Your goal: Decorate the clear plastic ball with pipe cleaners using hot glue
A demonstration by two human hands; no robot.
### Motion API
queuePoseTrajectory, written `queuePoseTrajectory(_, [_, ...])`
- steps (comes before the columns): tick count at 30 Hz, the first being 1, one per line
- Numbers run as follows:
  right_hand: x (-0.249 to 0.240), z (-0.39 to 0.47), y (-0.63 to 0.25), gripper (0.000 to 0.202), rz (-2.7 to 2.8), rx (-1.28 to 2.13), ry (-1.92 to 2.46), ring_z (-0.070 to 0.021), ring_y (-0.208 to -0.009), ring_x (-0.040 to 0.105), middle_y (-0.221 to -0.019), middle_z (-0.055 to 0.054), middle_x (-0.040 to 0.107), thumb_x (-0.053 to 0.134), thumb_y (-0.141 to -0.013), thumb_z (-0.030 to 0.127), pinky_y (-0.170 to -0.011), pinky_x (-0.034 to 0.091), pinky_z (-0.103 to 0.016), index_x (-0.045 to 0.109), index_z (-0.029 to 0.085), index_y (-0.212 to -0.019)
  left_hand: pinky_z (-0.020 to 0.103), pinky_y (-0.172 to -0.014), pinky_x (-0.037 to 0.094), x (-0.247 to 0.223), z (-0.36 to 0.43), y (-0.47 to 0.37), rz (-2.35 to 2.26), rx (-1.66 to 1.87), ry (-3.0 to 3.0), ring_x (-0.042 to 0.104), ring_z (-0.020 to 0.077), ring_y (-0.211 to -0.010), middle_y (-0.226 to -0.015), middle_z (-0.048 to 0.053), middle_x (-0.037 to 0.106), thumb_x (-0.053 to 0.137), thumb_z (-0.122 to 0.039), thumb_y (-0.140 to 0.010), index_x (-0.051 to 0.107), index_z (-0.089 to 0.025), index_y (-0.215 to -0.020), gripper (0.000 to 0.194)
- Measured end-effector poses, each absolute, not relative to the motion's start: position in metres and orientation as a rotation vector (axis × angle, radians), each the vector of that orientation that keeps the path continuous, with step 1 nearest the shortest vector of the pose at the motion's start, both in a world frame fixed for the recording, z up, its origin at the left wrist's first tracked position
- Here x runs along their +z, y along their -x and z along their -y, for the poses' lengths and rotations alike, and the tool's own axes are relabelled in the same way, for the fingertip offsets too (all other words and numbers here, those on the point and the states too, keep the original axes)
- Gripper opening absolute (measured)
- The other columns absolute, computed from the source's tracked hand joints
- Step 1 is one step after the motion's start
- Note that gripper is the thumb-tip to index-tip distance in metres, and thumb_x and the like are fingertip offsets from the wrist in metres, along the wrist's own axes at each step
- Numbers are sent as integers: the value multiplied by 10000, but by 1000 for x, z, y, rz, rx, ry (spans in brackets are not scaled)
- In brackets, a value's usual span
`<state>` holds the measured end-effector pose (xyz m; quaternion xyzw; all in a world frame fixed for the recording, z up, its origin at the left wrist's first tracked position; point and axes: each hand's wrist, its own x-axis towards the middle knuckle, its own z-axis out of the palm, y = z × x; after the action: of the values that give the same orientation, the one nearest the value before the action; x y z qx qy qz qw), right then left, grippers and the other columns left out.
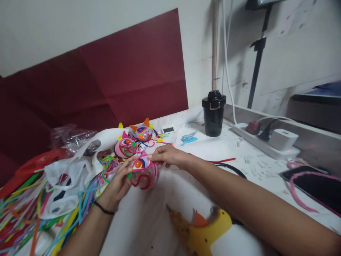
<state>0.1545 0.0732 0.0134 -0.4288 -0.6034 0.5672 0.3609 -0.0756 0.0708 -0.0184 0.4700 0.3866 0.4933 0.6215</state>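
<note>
A round decorated ball (pixel 149 177) with an orange-centred eye shape and a curled red strip is held between both hands above the white table. My left hand (pixel 118 183), with a dark band at the wrist, grips its left side near a green piece. The fingers of my right hand (pixel 166 155) are pinched at its upper right edge. Just behind stand a similar pink ball (pixel 125 146) and another with orange horns (pixel 144 133). Nearer the camera lies a yellow glue gun (pixel 197 231), its nozzle pointing up and left.
Colourful pipe cleaners (pixel 71 227) and a white plastic bag (pixel 64 177) fill the left side. At the back are a small digital display (pixel 168 129) and a black lidded cup (pixel 214 115). On the right lie a power strip (pixel 266 142) and a dark phone (pixel 314 185).
</note>
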Motion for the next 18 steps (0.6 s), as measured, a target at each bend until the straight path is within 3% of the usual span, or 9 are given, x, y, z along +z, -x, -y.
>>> queuePoseTrajectory(12, [4, -79, -149, 359, 1455, 1470, 1136, -71, -462, 521, -474, 69, 564, 895, -616, 388, -396, 299, -163, 617, 163, -647, 245, -696, 559, -20, -71, 76, -877, 1136, -1076, 703, 198, -849, -1060, 34, 746, 789, -200, -629, 655, -214, -1166, 553])
queuePoseTrajectory(18, [4, -73, -153, 386, 1490, 1415, 1076, -82, -489, 512, -497, 55, 566, 883, -607, 438, -407, 302, -177, 613, 167, -652, 275, -749, 541, -19, -63, 68, -894, 1166, -1153, 691, 208, -875, -1046, 53, 739, 763, -226, -661, 675, -192, -1079, 429])
